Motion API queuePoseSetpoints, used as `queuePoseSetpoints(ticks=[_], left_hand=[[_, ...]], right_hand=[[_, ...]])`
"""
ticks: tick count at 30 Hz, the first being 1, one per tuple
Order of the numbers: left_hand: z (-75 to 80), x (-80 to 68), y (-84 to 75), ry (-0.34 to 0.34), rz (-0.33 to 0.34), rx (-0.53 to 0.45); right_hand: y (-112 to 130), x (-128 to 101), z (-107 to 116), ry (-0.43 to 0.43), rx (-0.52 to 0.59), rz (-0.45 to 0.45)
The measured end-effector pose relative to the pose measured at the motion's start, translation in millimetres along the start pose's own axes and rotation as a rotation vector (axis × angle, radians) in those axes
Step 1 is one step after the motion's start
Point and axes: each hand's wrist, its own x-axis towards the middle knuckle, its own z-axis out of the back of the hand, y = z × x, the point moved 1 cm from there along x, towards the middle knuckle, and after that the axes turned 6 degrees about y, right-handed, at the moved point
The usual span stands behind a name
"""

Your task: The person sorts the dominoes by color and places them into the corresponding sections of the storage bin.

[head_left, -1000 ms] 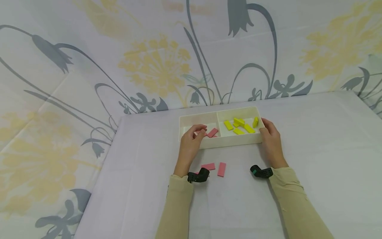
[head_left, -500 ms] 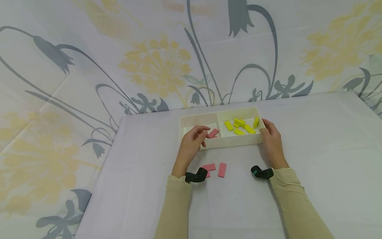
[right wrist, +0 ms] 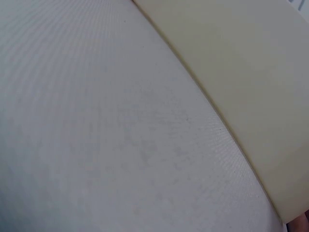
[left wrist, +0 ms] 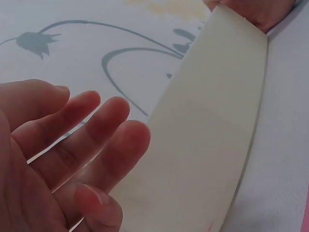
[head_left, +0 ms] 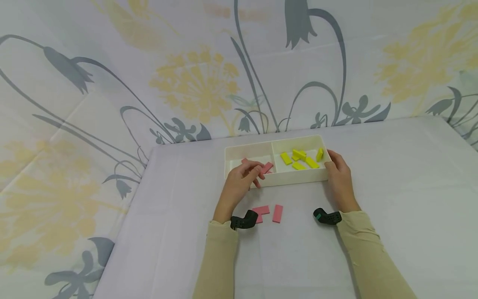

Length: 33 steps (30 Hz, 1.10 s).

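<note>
A white two-compartment tray [head_left: 287, 178] sits mid-table. Pink flat pieces [head_left: 267, 167] lie in its left compartment and several yellow pieces [head_left: 298, 158] in its right. My left hand [head_left: 255, 172] hovers at the tray's front wall by the pink compartment. In the left wrist view its fingers [left wrist: 96, 130] are relaxed and hold nothing beside the tray wall [left wrist: 207, 135]. My right hand [head_left: 332, 164] grips the tray's right end, thumb on the front corner. Two more pink pieces [head_left: 261, 210] [head_left: 277, 213] lie on the tablecloth between my wrists.
The table [head_left: 392, 187] is covered in pale cloth, with its left edge [head_left: 127, 216] running diagonally. A floral cloth backdrop [head_left: 194, 83] rises right behind the tray. The right wrist view shows only tablecloth [right wrist: 96, 121] and tray wall [right wrist: 241, 63].
My left hand has drawn back from inside the pink compartment to the front wall, and a pink piece now lies uncovered there. The right hand and the tray have stayed put.
</note>
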Motion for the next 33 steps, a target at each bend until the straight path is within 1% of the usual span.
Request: queuePoseSetpoints(ticks=[5, 12, 19, 23, 28, 33], left_hand=[[-1.9, 0.6, -0.5, 0.062, 0.001, 0.02], [-4.3, -0.9, -4.9, 0.124, 0.058, 0.077], [-6.0, -1.1, -7.9, 0.186, 0.068, 0.124], [-6.9, -0.9, -8.3, 0.212, 0.057, 0.143], [-9.8, -0.3, -8.2, 0.229, 0.055, 0.188], [-14.1, -0.2, -9.4, 0.263, 0.084, 0.229]], right_hand=[[-1, 0, 1, 0.005, -0.011, -0.006], [-1, -1, 0, 0.006, -0.016, -0.003], [1, 0, 0, 0.003, -0.02, 0.0], [2, 0, 0, 0.002, -0.022, 0.011], [1, -1, 0, 0.007, -0.024, -0.001], [1, -1, 0, 0.008, -0.04, -0.004]])
